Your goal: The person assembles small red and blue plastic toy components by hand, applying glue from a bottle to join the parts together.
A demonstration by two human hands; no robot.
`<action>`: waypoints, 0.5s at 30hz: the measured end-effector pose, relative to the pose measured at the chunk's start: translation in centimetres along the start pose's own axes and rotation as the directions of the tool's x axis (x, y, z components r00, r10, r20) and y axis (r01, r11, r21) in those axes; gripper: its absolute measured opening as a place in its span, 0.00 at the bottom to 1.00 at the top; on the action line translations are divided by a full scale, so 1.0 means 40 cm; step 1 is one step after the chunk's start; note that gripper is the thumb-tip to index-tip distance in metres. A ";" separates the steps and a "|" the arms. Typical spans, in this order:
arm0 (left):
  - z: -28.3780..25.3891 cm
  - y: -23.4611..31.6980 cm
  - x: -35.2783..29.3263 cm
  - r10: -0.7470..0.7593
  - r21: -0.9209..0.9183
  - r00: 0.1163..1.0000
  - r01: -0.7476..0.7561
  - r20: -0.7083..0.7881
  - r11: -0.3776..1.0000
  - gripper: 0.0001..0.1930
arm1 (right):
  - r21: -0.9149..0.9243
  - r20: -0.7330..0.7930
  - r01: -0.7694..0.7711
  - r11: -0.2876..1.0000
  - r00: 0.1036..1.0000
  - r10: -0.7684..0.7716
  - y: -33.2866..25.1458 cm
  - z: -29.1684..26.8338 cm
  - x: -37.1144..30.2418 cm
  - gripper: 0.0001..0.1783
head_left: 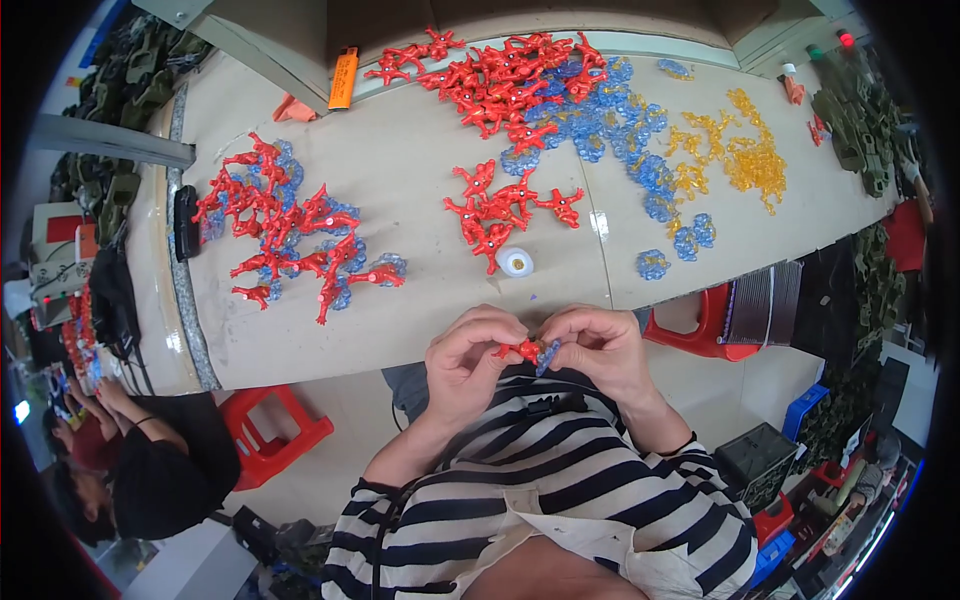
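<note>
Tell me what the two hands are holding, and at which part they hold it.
Both the left hand and the right hand pinch a small red toy figure with a blue clear piece; the exact grip points are hidden.

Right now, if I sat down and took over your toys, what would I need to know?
Left hand pinches a small red figure; right hand presses a clear blue piece against it, held above the lap.
Done, by the look of it: the pile of red figures on blue pieces at the table's left.
Left: loose red figures and blue pieces at the middle and far side, yellow pieces to the right.
</note>
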State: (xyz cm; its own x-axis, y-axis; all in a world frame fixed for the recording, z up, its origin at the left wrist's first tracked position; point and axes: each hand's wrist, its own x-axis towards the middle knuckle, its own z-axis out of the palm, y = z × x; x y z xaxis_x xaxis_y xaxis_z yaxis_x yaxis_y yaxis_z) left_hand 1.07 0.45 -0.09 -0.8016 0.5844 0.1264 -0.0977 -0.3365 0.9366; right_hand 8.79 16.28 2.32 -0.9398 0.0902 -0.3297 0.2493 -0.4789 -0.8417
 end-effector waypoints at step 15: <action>-0.023 -0.045 0.017 0.086 -0.237 0.994 -0.069 0.061 0.969 0.10 | -0.550 0.162 0.570 0.610 0.789 -0.592 -0.016 0.042 -0.012 0.13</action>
State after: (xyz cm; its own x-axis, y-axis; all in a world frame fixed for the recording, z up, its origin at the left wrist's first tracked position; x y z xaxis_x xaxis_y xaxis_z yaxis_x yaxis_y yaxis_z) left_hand 0.16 0.77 -1.99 -0.7694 0.5975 0.2258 -0.1790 -0.5410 0.8218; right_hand 8.70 15.09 3.76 -0.9274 0.2137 0.3072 -0.2550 0.2398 -0.9367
